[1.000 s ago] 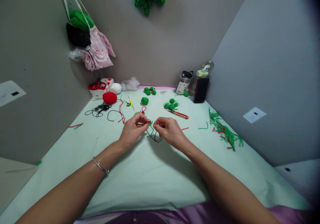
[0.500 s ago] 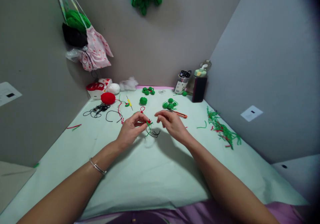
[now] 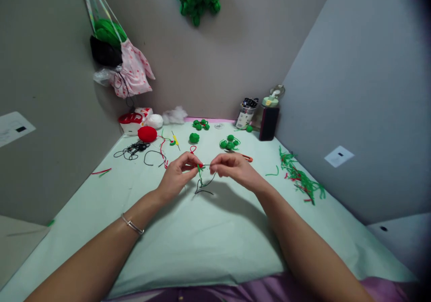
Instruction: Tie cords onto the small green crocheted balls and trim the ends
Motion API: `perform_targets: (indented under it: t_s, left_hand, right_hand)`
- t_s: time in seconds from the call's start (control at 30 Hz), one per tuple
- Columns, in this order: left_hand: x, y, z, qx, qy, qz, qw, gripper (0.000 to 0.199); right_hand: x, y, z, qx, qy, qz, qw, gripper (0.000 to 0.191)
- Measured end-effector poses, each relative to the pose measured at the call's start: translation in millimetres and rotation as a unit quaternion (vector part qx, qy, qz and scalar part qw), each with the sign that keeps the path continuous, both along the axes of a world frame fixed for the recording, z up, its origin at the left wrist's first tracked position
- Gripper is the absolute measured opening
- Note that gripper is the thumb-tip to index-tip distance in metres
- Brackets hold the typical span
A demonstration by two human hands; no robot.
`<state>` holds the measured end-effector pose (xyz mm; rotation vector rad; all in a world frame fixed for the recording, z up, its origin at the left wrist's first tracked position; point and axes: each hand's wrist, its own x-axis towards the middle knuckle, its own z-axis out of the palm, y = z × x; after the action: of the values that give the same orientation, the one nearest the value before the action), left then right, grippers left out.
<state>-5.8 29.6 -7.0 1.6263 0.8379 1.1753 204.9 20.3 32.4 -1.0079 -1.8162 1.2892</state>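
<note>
My left hand [image 3: 178, 174] pinches a small red and green crocheted piece [image 3: 200, 165] between thumb and fingertips, above the middle of the table. Green and black yarn ends [image 3: 204, 186] dangle below it. Just to the right, my right hand [image 3: 232, 169] is closed in a pinch. A thin, straight, dark strand [image 3: 207, 164] spans from the piece to its fingertips; it looks like black yarn, though a needle cannot be ruled out. A red yarn loop [image 3: 193, 149] shows behind the left fingers.
Behind my hands lie a green ball [image 3: 194, 137], green clusters [image 3: 230, 143], an orange-handled cutter [image 3: 248, 158] and a yellow-handled hook [image 3: 175, 138]. Red yarn [image 3: 147, 134] and tangled black cord [image 3: 131, 150] are at left. Green scraps [image 3: 301, 176], a phone [image 3: 269, 123] and a pen cup [image 3: 245, 115] are at right.
My right fingers have closed into a pinch beside the piece, and a taut thin strand now spans between the hands. The black ends below have shifted. The view has tilted slightly up.
</note>
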Motion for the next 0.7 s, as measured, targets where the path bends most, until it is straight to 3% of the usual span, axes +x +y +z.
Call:
perform_targets:
  t_s: [0.07, 0.1, 0.13, 0.27, 0.5, 0.6, 0.7]
  left_hand:
    - [-0.3, -0.2, -0.4, 0.027, -0.008, 0.025, 0.999, 0.006]
    - [-0.5, -0.6, -0.4, 0.038, -0.014, 0.028, 0.999, 0.006]
    - [-0.5, -1.3, -0.4, 0.049, -0.018, 0.026, 0.998, 0.006]
    - [0.3, -4.8, -0.9, 0.077, -0.022, -0.002, 0.997, 0.007]
    - [2.8, -5.6, -5.8, 0.054, -0.014, -0.052, 0.997, 0.010]
    - [3.9, -4.8, -4.1, 0.013, -0.023, -0.083, 0.996, 0.008]
    - [4.9, -4.4, 0.5, -0.027, -0.040, -0.086, 0.995, 0.008]
  right_hand:
    - [3.4, -3.8, 6.5, -0.033, -0.056, 0.118, 0.991, 0.023]
    - [4.5, -4.1, 7.4, -0.039, -0.075, 0.136, 0.987, 0.026]
    - [5.3, -3.1, 6.7, -0.034, -0.081, 0.116, 0.989, 0.029]
    - [3.8, 5.7, -4.8, 0.011, -0.020, -0.070, 0.997, 0.027]
    - [-10.4, 0.4, -10.0, -0.001, 0.006, -0.051, 0.999, 0.025]
    - [-11.0, 4.9, -13.3, -0.023, 0.051, -0.104, 0.993, 0.017]
    - [-8.0, 14.1, -19.1, -0.090, 0.151, -0.172, 0.969, 0.018]
